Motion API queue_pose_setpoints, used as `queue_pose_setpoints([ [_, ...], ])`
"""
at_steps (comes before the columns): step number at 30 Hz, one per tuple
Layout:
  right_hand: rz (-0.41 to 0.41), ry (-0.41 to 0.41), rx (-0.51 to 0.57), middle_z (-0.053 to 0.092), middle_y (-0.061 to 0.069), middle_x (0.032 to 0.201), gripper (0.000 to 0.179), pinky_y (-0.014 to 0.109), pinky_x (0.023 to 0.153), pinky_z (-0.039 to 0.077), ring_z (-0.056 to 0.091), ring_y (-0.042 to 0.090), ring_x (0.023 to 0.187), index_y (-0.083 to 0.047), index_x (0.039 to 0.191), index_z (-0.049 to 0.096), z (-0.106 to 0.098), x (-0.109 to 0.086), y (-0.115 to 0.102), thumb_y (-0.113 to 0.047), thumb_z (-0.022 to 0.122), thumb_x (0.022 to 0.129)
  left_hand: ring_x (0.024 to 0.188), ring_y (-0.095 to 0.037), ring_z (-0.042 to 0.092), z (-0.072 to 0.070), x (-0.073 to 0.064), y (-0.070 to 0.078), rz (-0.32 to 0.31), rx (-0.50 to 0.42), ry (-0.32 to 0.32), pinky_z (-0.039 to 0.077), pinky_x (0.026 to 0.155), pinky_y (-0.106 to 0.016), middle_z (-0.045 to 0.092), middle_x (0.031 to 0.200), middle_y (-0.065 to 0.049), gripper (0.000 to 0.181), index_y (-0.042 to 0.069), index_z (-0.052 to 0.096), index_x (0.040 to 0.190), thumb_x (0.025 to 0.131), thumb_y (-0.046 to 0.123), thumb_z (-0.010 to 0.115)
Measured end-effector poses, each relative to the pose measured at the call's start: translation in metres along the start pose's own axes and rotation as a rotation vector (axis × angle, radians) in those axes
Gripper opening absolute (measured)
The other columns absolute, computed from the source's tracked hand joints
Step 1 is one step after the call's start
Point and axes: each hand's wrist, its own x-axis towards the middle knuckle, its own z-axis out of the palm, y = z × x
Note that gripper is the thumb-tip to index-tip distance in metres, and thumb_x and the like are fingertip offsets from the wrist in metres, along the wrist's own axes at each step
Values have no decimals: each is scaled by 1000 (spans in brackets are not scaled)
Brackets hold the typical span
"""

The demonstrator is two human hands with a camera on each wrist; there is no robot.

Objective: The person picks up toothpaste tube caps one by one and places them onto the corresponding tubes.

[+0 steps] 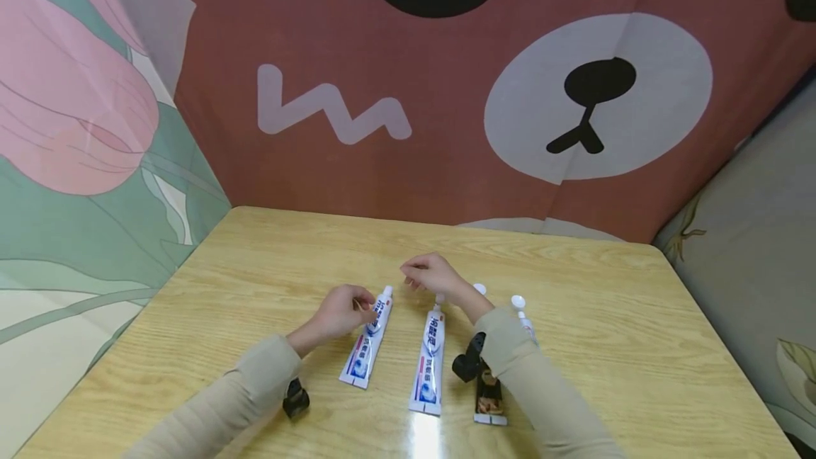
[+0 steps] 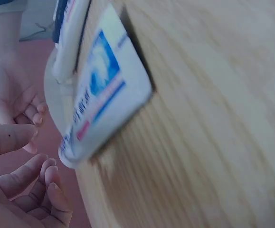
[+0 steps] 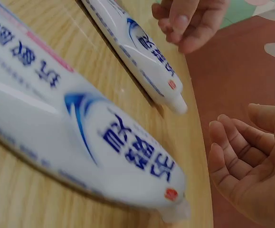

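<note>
My left hand hovers beside a white toothpaste tube with blue lettering, lying cap end away from me. In the left wrist view the thumb and fingers are apart, with nothing between them. Beyond the neck of a second, matching toothpaste tube is my right hand. Its fingers hang loosely bent and hold nothing in the right wrist view. A dark toothpaste tube lies under the right forearm, partly hidden. Another white tube shows only its neck end past the sleeve.
White round caps show at the ends of the two right-hand tubes. The wooden table meets a brown bear-print cloth at its back edge, with more patterned cloth on both sides. Black camera mounts sit at the wrists.
</note>
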Motion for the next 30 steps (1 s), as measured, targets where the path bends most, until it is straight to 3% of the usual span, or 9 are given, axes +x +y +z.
queue_pose_setpoints([
  [6,-23,7,23,61,8,74,30,42,70,50,61,23,72,10,111,58,-11,-3,3,-14,51,93,62,-13,50,3,-3,10,93,5,-12,43,54,-23,56,71,1,16,0,66,88,74,6,71],
  [9,-42,5,13,60,10,72,30,42,68,51,60,22,69,10,108,59,-14,-6,3,-14,52,93,63,-12,50,5,-4,14,109,-15,-23,43,54,-23,57,71,0,18,-2,66,91,75,5,71],
  [14,-66,12,-10,60,11,69,29,42,65,51,57,16,62,11,104,61,-18,-9,3,-14,55,91,65,-13,52,9,-3,17,70,-91,-49,45,56,-24,58,74,-1,22,-4,65,95,76,6,70],
  [19,-73,11,-44,60,12,69,28,32,57,48,53,14,59,11,101,61,-23,-12,6,-15,55,91,66,-12,53,13,-2,21,26,-163,-72,46,56,-24,58,76,-2,28,-5,63,100,76,8,71],
  [26,-60,21,-98,61,18,71,29,29,54,45,52,15,58,9,98,63,-33,-17,8,-18,56,91,64,-11,55,20,-1,31,32,-193,-96,47,56,-25,60,74,-2,31,-5,62,100,74,9,72],
  [30,-32,6,-100,61,18,71,27,29,54,45,50,13,56,8,97,64,-38,-19,14,-17,57,90,63,-12,56,24,0,33,-11,-221,-134,47,56,-26,61,75,-3,32,-4,61,102,75,10,72],
])
